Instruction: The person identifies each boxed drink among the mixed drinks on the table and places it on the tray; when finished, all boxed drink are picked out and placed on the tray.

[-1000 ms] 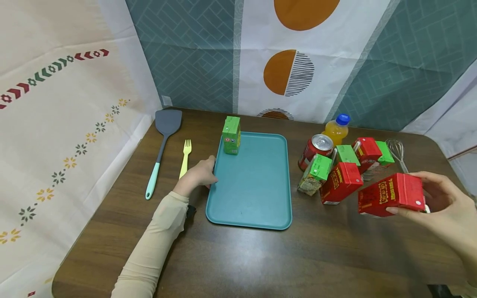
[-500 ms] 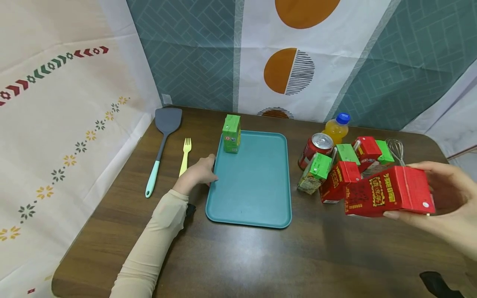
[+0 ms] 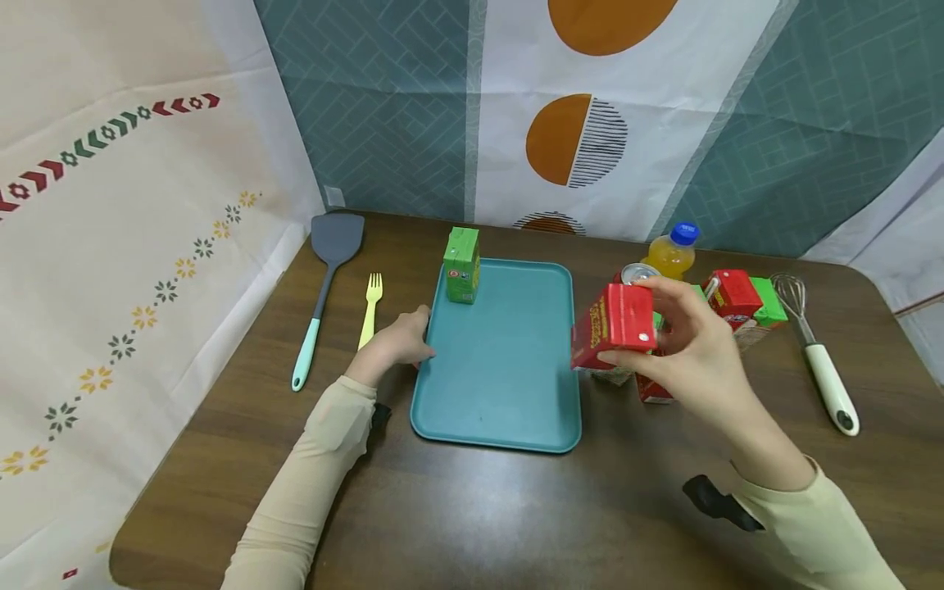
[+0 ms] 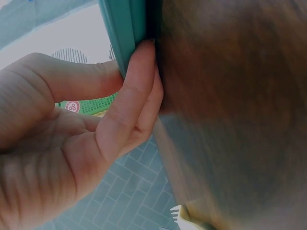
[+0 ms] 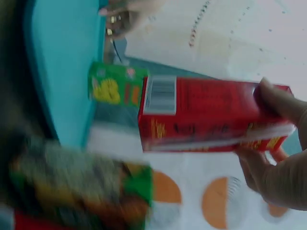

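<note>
My left hand (image 3: 399, 338) pinches the left rim of the teal tray (image 3: 501, 360); in the left wrist view, thumb and fingers (image 4: 125, 110) close on that rim (image 4: 125, 33). Between the thumb and fingers of my right hand (image 3: 693, 352) is a red carton (image 3: 614, 326), held up at the tray's right edge. The right wrist view shows this red carton (image 5: 206, 115) gripped near one end. A green carton (image 3: 462, 266) stands at the tray's upper left corner.
Right of the tray, partly behind my right hand, are a can (image 3: 636, 273), an orange drink bottle (image 3: 671, 250), another red carton (image 3: 732, 295) and several more cartons. A whisk (image 3: 819, 360) lies far right. Leftward lie a yellow fork (image 3: 371, 307) and a spatula (image 3: 324, 283).
My right hand has carried the red carton leftward from the right side of the table to the tray's right edge. The left hand has stayed at the tray's rim.
</note>
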`<state>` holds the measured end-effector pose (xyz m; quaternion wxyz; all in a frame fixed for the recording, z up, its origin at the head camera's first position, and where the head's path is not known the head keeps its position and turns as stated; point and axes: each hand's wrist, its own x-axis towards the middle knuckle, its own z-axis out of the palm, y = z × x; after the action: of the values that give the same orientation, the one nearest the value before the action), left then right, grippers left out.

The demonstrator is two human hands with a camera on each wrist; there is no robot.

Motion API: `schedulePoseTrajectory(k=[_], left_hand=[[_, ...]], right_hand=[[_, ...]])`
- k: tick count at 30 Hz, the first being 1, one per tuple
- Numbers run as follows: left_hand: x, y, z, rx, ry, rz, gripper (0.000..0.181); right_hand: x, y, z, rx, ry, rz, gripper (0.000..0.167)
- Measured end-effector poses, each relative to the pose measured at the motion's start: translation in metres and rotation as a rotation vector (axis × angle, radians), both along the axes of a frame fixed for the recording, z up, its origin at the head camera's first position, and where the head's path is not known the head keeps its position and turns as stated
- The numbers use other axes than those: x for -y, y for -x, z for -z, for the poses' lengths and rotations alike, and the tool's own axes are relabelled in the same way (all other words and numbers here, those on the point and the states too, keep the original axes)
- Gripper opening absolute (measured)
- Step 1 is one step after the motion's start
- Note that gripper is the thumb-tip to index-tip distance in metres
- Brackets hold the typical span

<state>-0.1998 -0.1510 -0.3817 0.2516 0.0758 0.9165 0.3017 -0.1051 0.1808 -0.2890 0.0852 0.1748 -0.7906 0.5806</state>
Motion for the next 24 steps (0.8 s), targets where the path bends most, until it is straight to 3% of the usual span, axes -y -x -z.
schedulePoseTrajectory(k=[6, 13, 20, 24], left_hand=[[-0.001, -0.001, 0.001, -0.012, 0.018, 0.003, 0.056], [0.0, 0.001, 0.001, -0.011, 0.007, 0.001, 0.056], [0.0, 0.001, 0.0, -0.018, 0.015, 0.0, 0.056], [-0.001, 0.0, -0.001, -0.014, 0.023, -0.001, 0.058]], right_hand=[[0.037, 0.04, 0.016, 0.163, -0.001, 0.092, 0.067], [0.069, 0.084, 0.038, 0.161, -0.021, 0.163, 0.068], [0.086, 0.125, 0.05, 0.253, -0.199, 0.162, 0.07], [0.091, 0.143, 0.051, 0.268, -0.245, 0.172, 0.069]])
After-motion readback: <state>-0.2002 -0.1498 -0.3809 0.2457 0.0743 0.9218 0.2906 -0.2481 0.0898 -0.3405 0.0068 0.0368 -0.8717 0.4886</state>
